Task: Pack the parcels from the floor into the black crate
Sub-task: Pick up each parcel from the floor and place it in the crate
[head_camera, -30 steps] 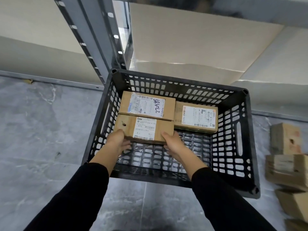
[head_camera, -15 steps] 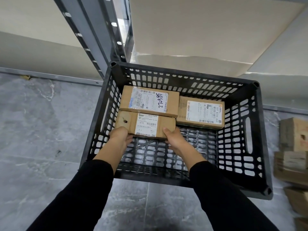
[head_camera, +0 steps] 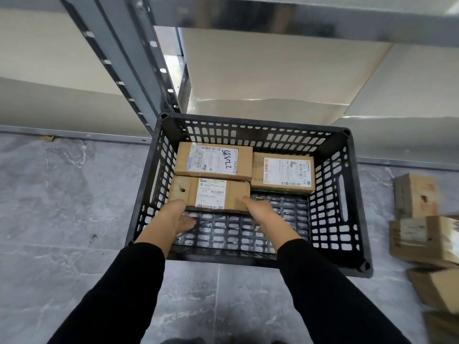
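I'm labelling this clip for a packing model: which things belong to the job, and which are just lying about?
Part of the job: black crate; near parcel, with left hand and right hand at its near edge; far-left parcel and right parcel already inside; parcels on the floor at the right.
Just lying about: metal rack behind the crate; brown scrap by its base rail.

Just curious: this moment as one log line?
packing | left hand touching, right hand holding near parcel | crate: three inside
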